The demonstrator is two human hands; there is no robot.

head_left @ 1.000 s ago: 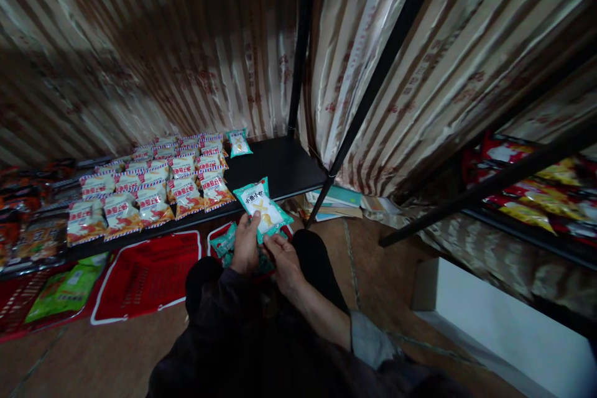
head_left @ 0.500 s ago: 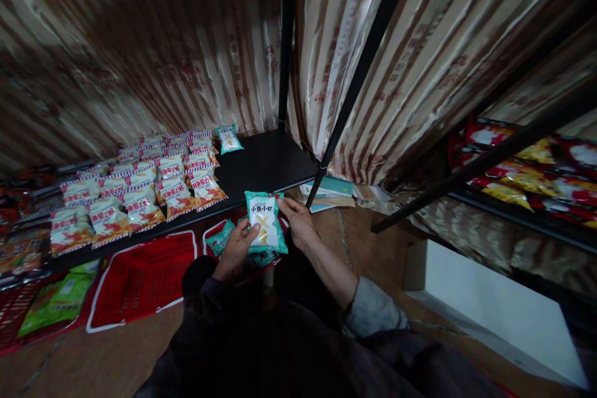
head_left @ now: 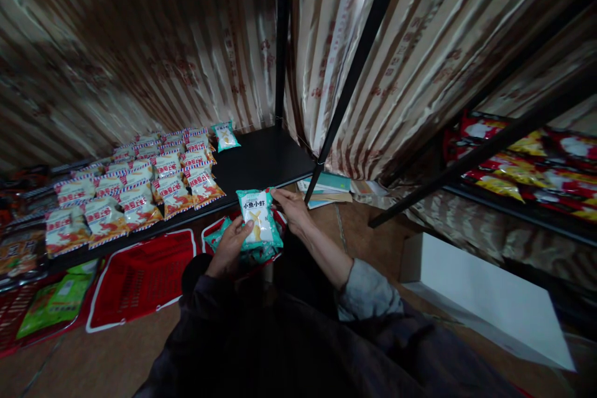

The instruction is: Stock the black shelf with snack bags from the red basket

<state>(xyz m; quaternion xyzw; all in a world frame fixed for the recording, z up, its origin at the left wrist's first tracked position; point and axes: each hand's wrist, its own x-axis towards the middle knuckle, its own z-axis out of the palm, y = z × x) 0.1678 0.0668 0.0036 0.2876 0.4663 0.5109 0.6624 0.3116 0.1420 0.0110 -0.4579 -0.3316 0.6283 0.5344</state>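
Observation:
A teal and white snack bag [head_left: 259, 214] is held upright between my two hands. My left hand [head_left: 229, 247] grips its lower left side, thumb on the front. At its upper right corner, the fingers of my right hand [head_left: 290, 206] pinch the edge. Below it, more teal bags [head_left: 256, 255] lie in a red basket [head_left: 206, 230]. One teal bag [head_left: 226, 136] leans at the back of the black shelf [head_left: 263, 158], right of several rows of white and orange snack bags [head_left: 140, 206].
A red basket with a white rim [head_left: 140, 273] and green packs [head_left: 58, 298] are at the lower left. Black posts [head_left: 347, 87] rise near some books [head_left: 329, 183]. A white box [head_left: 485, 298] and red-yellow bags [head_left: 508, 168] are at right.
The held teal bag and both hands have shifted slightly left, and the bag has tilted a little. The whole view has moved slightly. Both hands still hold the bag.

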